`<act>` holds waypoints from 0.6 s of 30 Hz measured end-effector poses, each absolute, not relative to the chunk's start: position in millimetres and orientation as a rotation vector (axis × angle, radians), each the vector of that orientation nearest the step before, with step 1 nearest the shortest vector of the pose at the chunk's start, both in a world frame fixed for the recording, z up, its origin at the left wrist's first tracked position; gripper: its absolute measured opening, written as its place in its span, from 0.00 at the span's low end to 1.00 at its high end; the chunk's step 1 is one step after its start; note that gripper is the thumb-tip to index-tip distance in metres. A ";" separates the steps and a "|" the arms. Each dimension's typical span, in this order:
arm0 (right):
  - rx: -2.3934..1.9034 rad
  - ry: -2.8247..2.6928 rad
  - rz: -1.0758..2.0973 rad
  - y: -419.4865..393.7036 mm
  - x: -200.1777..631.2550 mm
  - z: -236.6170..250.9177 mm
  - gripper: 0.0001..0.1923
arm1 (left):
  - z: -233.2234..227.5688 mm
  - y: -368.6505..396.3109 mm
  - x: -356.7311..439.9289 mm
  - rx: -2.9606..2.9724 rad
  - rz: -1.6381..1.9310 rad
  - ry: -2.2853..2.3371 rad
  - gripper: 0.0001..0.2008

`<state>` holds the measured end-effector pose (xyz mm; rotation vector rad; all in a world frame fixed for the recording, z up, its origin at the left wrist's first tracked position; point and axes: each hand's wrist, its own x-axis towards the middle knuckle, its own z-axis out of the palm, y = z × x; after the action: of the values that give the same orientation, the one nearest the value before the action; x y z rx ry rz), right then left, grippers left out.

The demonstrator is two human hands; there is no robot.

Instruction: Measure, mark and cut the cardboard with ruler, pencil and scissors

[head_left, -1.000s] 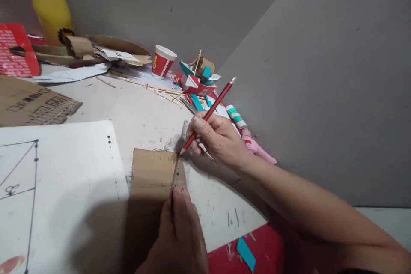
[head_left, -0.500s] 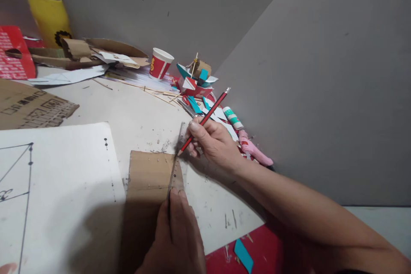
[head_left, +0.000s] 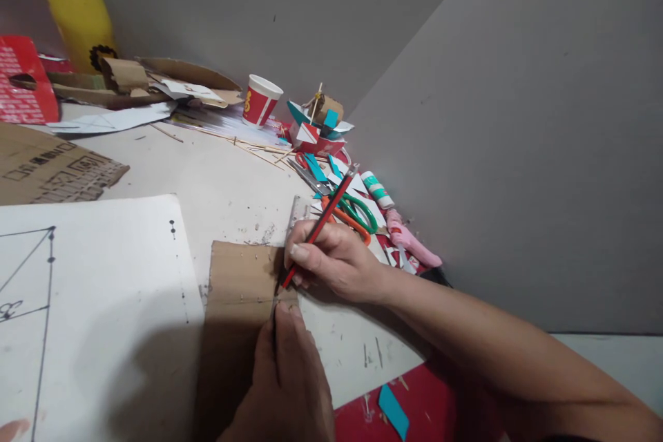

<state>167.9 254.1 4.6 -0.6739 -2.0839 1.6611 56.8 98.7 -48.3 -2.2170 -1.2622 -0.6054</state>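
Note:
My right hand [head_left: 331, 255] grips a red and black pencil [head_left: 325, 219], its tip low against the edge of a clear ruler [head_left: 300, 210]. Beneath the ruler lies a piece of brown cardboard [head_left: 235, 276] with a faint line drawn across it. My left hand [head_left: 293, 373] presses the ruler's near part onto the cardboard, fingers together. Most of the ruler is hidden behind my hands; its far end sticks out past the cardboard.
Left of the cardboard lies a white sheet [head_left: 119, 255] with black drawn lines. Green-handled scissors [head_left: 362, 210], a pink glue gun [head_left: 411, 242] and paper scraps lie to the right. A paper cup [head_left: 262, 102] and a yellow bottle [head_left: 80, 21] stand at the back.
My right hand has drawn the pencil toward me along the ruler, uncovering the green and orange scissor handles behind it. My left hand stays in place on the ruler.

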 end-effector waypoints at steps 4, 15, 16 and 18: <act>-0.552 -2.244 1.514 252.3 166.0 8.7 0.14 | -47.5 99.9 56.4 -2.205 -0.595 -1.273 0.10; -0.333 -2.516 1.225 252.9 162.5 19.8 0.08 | -46.3 100.0 56.5 -2.201 -0.593 -1.252 0.11; -0.312 -2.536 1.208 252.9 162.3 20.5 0.08 | -45.0 99.4 56.8 -2.208 -0.589 -1.263 0.11; -0.269 -2.583 1.142 252.8 161.6 22.4 0.10 | -42.0 98.1 57.6 -2.219 -0.584 -1.295 0.12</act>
<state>161.6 252.8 22.4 -0.2690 -2.5829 1.1421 57.6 98.1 -42.0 -2.2185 -1.2946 -0.5845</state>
